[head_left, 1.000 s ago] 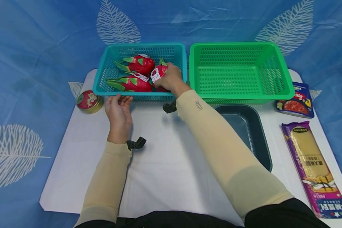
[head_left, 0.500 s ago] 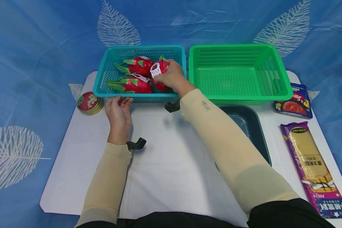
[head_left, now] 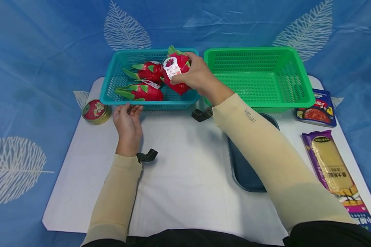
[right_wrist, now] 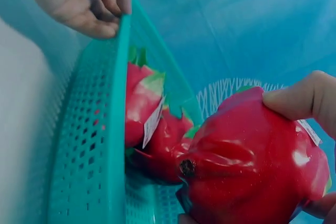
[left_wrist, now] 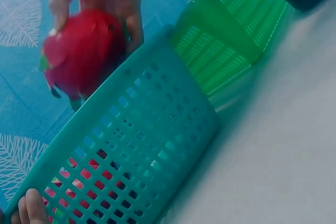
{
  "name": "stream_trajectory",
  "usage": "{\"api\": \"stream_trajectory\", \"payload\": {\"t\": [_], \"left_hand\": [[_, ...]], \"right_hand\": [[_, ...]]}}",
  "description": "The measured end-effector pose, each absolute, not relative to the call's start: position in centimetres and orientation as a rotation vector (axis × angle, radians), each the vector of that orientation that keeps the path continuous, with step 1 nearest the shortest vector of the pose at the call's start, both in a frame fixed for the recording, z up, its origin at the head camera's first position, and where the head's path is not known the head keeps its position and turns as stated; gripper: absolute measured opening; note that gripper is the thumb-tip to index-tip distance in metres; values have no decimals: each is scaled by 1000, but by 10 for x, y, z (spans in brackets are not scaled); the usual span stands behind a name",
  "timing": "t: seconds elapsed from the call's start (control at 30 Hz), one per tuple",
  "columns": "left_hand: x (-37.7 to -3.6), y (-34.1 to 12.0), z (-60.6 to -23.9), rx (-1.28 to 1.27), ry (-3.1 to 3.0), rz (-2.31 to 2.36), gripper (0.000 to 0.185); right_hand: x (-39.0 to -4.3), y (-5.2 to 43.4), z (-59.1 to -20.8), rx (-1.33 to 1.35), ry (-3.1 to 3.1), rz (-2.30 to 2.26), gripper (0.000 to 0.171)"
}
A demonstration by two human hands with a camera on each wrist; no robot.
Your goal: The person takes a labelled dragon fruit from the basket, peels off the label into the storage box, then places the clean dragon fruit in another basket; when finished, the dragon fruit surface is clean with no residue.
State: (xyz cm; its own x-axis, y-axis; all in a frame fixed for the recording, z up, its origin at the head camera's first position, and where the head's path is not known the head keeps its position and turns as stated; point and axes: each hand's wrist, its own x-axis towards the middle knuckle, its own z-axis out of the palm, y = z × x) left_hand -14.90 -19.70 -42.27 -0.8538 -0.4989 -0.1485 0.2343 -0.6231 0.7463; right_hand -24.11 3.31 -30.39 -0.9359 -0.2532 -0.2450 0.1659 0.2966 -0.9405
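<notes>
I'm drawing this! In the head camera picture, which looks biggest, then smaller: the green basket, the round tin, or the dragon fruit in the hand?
1. green basket
2. dragon fruit, held by the right hand
3. round tin, only slightly smaller-looking

Both arms wear snug beige sleeves (head_left: 117,192) reaching the wrists, hands bare. The right sleeve (head_left: 266,147), centre right, carries small grey lettering near the wrist. A black bracket (head_left: 146,156) sits at each wrist; dark clothing along the bottom edge

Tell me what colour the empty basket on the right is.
Green; the empty basket shows best in the head view.
</notes>
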Motion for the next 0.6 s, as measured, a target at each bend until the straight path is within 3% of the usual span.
{"api": "stream_trajectory", "payload": {"t": [0.4, 0.6], "left_hand": [[-150, -201, -422, 466, -1022, -2481, 25], [-151, -197, -424, 431, -1016, -2487, 19]], "right_hand": [[-178, 54, -280, -336, 2169, -1573, 98], [-153, 66, -300, -503, 2101, -1504, 94]]}}
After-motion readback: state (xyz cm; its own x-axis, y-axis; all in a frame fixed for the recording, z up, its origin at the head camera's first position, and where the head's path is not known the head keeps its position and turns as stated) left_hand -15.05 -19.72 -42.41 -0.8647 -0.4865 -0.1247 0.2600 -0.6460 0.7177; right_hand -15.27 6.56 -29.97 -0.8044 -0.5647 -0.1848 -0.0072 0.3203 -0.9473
